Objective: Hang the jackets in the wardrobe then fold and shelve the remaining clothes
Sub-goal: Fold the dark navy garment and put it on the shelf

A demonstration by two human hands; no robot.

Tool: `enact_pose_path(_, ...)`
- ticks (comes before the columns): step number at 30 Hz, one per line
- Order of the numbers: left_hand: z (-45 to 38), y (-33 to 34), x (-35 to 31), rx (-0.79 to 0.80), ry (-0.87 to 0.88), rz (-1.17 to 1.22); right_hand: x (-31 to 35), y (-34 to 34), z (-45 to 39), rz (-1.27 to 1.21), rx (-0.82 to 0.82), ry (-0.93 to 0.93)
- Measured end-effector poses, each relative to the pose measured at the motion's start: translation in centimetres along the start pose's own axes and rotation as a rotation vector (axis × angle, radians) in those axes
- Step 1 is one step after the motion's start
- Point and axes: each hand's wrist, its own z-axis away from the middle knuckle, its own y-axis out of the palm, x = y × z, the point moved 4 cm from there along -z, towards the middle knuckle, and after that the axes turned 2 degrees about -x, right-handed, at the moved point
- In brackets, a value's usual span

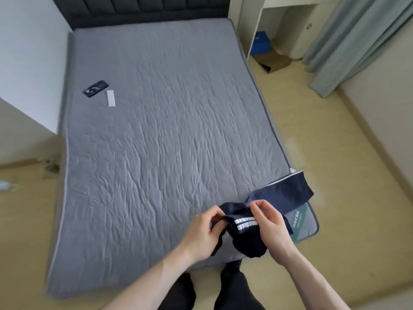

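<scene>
A dark navy sock (243,238) with two white stripes hangs between both hands over the near right corner of the grey mattress (156,130). My left hand (204,233) pinches its left edge with curled fingers. My right hand (269,222) grips its upper right part. A second navy piece of clothing (283,193) lies flat on the mattress corner just behind my right hand, partly hanging over the edge.
A black phone (96,88) and a white strip (111,98) lie on the far left of the mattress. A dark headboard (145,10) stands behind. A desk nook with a blue box (260,43), a cardboard box (276,61) and curtains (357,41) are at the right.
</scene>
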Motion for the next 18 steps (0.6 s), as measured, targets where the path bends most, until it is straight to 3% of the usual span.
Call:
enact_pose_path(5, 3.5, -3.9, 0.6, 0.118, -0.043, -0.060, 2.4, 3.1, 4.5, 0.037, -0.032, 0.011)
enact_pose_path(9, 6.3, -6.1, 3.0, 0.303, 0.009, -0.365, 5.7, 4.8, 6.2, 0.033, 0.034, -0.063)
enact_pose_path(11, 7.2, -7.8, 4.8, 0.217, -0.070, -0.341, 6.9, 5.3, 6.7, 0.106, 0.090, -0.122)
enact_pose_path(14, 7.7, -10.6, 5.6, -0.018, -0.219, -0.173, 7.1, 5.5, 7.1, 0.415, 0.160, -0.226)
enact_pose_path(18, 7.7, -12.2, 1.4, -0.007, -0.188, -0.067, 4.8, 4.7, 7.3, 0.726, 0.246, -0.163)
